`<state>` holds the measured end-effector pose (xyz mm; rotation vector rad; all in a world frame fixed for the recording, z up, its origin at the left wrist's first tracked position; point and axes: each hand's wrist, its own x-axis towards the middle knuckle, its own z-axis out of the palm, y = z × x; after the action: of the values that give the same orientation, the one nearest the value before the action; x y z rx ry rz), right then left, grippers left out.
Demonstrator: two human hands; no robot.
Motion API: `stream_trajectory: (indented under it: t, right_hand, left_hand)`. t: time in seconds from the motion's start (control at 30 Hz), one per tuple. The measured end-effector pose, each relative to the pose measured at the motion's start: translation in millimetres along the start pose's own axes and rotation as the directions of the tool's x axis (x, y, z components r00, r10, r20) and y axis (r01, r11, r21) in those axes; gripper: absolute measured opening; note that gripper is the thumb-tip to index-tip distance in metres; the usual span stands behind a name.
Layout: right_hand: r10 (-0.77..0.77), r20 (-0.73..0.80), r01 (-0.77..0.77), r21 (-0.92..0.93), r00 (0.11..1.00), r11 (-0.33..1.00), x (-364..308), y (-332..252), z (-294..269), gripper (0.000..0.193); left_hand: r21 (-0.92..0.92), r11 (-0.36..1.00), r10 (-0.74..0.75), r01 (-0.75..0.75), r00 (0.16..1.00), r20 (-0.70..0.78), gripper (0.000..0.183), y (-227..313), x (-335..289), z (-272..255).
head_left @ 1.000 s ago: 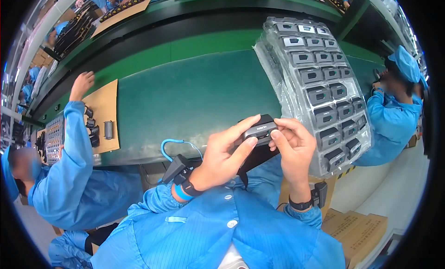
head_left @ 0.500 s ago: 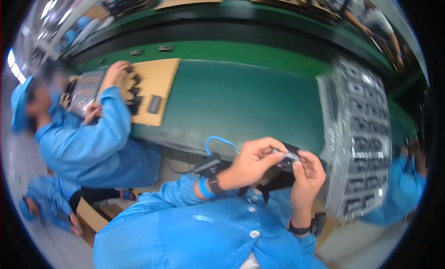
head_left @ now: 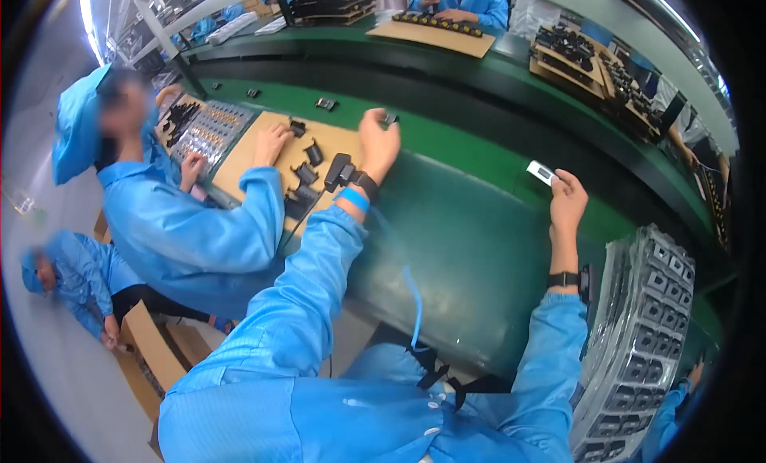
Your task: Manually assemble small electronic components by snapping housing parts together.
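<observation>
My left hand (head_left: pixel 378 146) is stretched out over the far edge of the green mat, beside the belt. Its fingers are curled round a small dark part (head_left: pixel 390 120) with a shiny edge, mostly hidden by the hand. Further right, my right hand (head_left: pixel 568 198) pinches a small white oblong device (head_left: pixel 542 172) with a dark window on its face, held above the green belt. On my left wrist are a blue band (head_left: pixel 352 198) with a coiled blue cord (head_left: pixel 413 295) and a black strap with a black box (head_left: pixel 339 172).
A co-worker's hand (head_left: pixel 273 144) touches black parts on a cardboard sheet (head_left: pixel 250 148) at left. Small units like this one (head_left: pixel 325 104) lie along the green belt (head_left: pixel 479 164). Stacked clear trays (head_left: pixel 638 335) of dark parts stand at right. Another person sits across the line.
My hands have parted from a small object held in front of my body. Both arms have reached forward, the left toward the belt, the right carrying the white device. The view has shifted.
</observation>
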<state>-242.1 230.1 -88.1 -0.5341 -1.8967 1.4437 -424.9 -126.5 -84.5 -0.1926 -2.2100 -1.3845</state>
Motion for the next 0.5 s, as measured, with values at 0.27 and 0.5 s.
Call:
stream_trajectory:
  t: [0.27,0.5]
  right_hand:
    - [-0.418,-0.223,0.324,-0.362,0.881,0.874,3,13,19,0.031]
    - [-0.146,0.150,0.127,0.128,0.978,0.984,-139,-55,-31,0.048]
  left_hand:
    - [0.385,0.912,0.045,-0.145,0.965,0.258,0.050,-67,55,18]
    - [-0.318,0.935,0.322,-0.156,0.749,0.579,0.056,131,-125,15]
